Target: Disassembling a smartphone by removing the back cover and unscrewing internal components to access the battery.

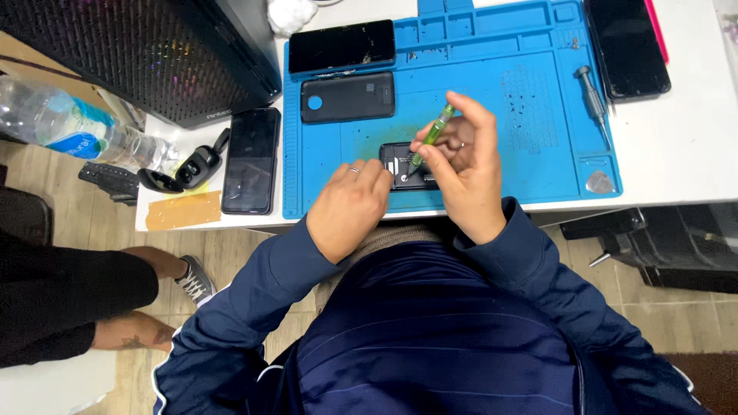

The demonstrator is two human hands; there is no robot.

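Note:
My right hand [463, 170] grips a thin green screwdriver [433, 132], its tip pointing down onto a small black device [398, 161] lying open on the blue work mat [507, 115]. My left hand [350, 206], with a ring on one finger, rests on the device's left end and holds it steady. Most of the device is hidden under both hands.
On the mat's far left lie a dark phone [341, 46] and a black back cover [347, 97]. A grey screwdriver [593, 100] lies at the mat's right. Other phones [250, 160] [626, 46], an earbud case [198, 164], a computer tower [146, 54] and a water bottle [73, 127] surround it. Another person's legs [115, 300] are at left.

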